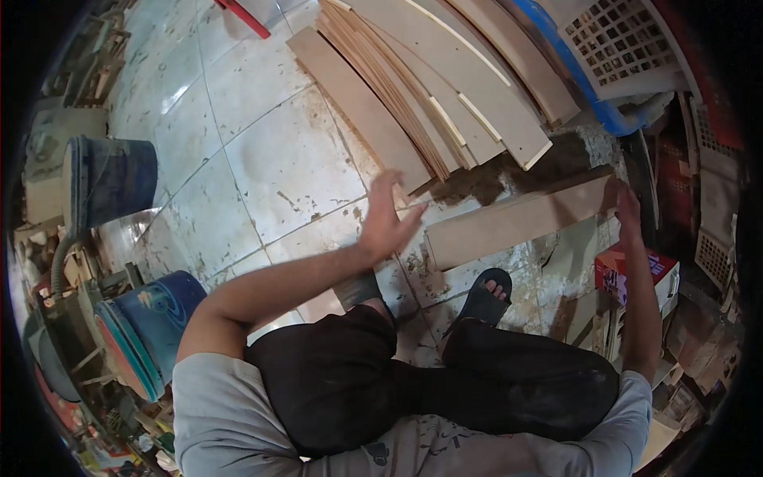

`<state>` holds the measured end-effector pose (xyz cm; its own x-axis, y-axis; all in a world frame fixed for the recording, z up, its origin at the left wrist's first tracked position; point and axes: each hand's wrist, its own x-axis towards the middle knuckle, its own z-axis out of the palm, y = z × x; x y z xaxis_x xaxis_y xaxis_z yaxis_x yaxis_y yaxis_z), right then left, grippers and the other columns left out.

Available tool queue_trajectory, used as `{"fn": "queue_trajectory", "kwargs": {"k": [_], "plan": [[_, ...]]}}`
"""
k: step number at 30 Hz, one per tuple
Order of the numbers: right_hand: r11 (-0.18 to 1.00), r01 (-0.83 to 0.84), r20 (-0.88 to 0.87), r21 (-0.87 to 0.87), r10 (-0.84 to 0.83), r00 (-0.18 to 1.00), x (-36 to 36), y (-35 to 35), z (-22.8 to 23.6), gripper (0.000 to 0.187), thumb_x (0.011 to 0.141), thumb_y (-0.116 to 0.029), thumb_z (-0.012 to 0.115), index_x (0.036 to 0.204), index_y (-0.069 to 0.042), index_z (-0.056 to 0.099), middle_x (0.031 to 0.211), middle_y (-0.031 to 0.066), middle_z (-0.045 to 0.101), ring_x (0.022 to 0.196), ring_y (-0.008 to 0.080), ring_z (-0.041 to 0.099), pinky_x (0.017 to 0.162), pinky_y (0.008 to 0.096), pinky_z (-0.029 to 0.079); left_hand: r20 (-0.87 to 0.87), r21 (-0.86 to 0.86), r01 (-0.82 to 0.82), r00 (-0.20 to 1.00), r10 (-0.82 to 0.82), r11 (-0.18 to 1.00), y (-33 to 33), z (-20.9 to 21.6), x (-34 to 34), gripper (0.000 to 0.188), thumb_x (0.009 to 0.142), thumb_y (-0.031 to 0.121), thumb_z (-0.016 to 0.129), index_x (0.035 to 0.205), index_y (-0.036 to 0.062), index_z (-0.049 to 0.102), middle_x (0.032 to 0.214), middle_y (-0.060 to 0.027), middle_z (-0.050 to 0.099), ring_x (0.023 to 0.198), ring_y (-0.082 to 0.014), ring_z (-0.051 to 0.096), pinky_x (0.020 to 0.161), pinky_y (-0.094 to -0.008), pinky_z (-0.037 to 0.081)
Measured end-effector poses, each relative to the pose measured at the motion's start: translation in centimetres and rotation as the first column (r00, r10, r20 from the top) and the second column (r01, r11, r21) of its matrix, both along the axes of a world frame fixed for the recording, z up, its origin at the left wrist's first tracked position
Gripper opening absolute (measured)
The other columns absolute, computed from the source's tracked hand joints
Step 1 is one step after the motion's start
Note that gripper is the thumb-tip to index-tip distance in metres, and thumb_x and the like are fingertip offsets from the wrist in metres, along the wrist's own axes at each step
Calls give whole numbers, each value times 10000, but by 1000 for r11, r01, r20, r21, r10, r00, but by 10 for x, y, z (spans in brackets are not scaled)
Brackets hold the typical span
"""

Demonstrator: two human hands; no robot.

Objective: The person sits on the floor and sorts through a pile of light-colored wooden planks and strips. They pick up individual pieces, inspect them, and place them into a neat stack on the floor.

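Note:
A light brown wooden board (517,222) lies slanting in front of me, above the tiled floor. My right hand (628,211) grips its far right end, the fingers partly hidden behind the edge. Off the board's left end, my left hand (388,224) is raised with its fingers apart, slightly blurred, and holds nothing I can make out. Just beyond that hand are the near ends of a stack of long boards and thin strips (397,95), some with pale edges.
Two blue buckets (119,179) stand on the left. A printed red box (636,270) sits by my right forearm. Plastic crates (620,40) and a blue frame (612,119) edge the upper right. My sandalled foot (486,298) rests below the board.

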<state>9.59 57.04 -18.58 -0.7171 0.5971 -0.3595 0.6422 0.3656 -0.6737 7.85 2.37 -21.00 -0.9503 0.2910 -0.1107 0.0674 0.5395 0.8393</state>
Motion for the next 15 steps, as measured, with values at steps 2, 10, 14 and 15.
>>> {"fn": "queue_trajectory", "kwargs": {"k": [2,10,14,15], "plan": [[997,-70,-11,15,70,998,2,34,-14,487,978,-342,477,1345,-23,514,1168,73,602,1034,154,546,861,281,417,30,-125,-43,998,47,991,3,-11,-20,1014,770,318,788,1443,-61,131,1422,-284,299,1324,-393,351,1114,-411,326],[962,-166,-32,219,177,984,-16,0,-18,525,986,-387,464,1392,-53,470,1363,162,522,1272,267,483,1042,344,359,167,34,-85,983,78,996,-6,-33,-31,1163,747,232,813,1481,-40,-47,1430,-289,360,1228,-364,523,1025,-397,463],[970,-135,-16,203,141,990,-13,-3,-15,540,983,-411,457,1410,-80,449,1420,163,468,1305,279,452,1059,356,343,287,184,-70,958,14,980,-4,-9,-35,990,773,94,745,1473,2,50,1425,-240,386,1236,-376,513,1047,-386,453],[971,-129,-28,201,137,990,-12,-1,-15,540,982,-417,457,1408,-85,451,1417,161,471,1304,284,452,1062,357,340,345,209,-101,938,24,973,-2,-4,-35,964,774,79,741,1468,14,75,1422,-232,393,1244,-363,509,1054,-393,449]]}}
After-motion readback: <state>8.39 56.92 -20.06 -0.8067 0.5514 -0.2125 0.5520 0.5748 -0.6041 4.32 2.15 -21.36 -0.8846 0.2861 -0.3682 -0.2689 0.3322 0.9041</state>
